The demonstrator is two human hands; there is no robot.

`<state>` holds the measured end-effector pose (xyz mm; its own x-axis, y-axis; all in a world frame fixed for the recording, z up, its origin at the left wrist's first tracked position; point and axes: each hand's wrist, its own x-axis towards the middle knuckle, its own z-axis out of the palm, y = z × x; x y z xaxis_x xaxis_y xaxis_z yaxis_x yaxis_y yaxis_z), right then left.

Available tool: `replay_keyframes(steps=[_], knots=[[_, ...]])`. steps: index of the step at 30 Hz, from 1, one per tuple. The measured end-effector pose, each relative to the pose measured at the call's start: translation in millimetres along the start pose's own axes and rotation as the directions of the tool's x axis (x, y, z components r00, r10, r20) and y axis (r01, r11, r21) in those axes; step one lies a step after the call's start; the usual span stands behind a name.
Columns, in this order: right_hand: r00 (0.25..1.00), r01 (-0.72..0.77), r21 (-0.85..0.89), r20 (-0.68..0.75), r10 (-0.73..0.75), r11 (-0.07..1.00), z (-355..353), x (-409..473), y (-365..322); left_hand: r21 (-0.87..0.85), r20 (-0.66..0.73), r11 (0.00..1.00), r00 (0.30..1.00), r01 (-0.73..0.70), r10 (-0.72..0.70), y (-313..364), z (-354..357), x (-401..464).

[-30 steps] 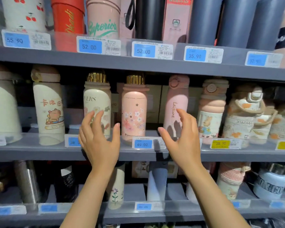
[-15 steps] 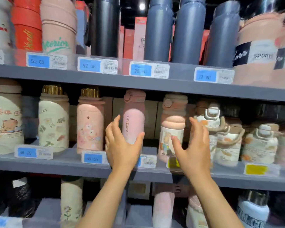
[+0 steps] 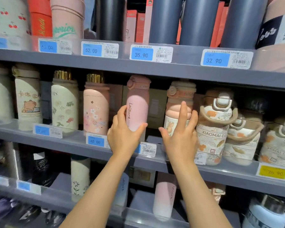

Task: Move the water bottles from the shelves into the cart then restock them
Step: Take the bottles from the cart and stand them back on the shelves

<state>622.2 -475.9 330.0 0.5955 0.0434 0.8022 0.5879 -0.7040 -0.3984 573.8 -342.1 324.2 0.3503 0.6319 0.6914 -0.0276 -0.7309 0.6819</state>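
Since the earlier frame my left hand (image 3: 124, 134) had closed round the pink Leisure bottle (image 3: 137, 106) on the middle shelf (image 3: 69, 142); my right hand (image 3: 179, 134) was spread wide, fingers touching the rabbit-print bottle (image 3: 177, 116). Smooth, rigid, probably light: I'd grip mid-body.

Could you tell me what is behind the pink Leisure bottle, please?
Beige cartons stand behind the pink Leisure bottle; the left hand and the bottle cover their lower parts.

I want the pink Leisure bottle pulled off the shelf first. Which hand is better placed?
Left. The left hand already wraps the pink Leisure bottle; the right hand is open at the rabbit bottle.
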Motion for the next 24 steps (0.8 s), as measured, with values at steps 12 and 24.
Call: replay_keyframes(steps=[12, 24], knots=[[0.998, -0.067, 0.03, 0.01, 0.066, 0.997, 4.7, 3.6, 3.3, -0.003, 0.06, 0.998, 0.997, -0.055, 0.055, -11.7, -14.8, 17.4], [0.996, -0.091, -0.026, 0.003, 0.091, 0.995, 6.5, 0.9, 1.6, 0.133, -0.149, 0.987, 0.983, -0.088, 0.107, -10.8, 9.3, -0.1]])
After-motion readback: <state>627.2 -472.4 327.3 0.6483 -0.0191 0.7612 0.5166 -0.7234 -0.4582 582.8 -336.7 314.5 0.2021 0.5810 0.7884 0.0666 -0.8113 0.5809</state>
